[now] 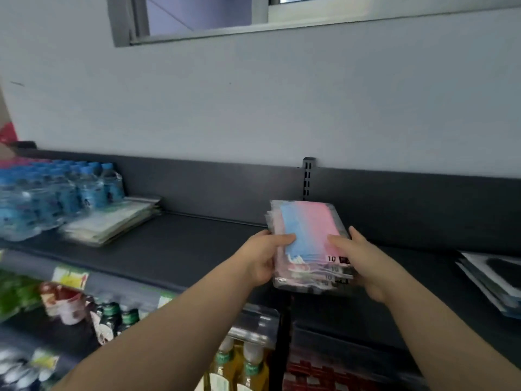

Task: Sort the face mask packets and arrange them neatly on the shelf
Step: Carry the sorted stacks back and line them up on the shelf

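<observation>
Left hand (263, 256) grips stack's left edge, thumb on top | right hand (359, 259) clamps right edge | mask packets (306, 238) held together over dark shelf (180, 249), apparently to square edges before setting down | pale packets (112, 221) lie well left, beside bottles (56, 190).

Stack of clear face mask packets (308, 244), blue-to-pink masks inside, "10" labels at the near edges, tilted over the dark shelf (197, 244). Pale packet pile (112, 221) lies flat at 10 o'clock.
</observation>
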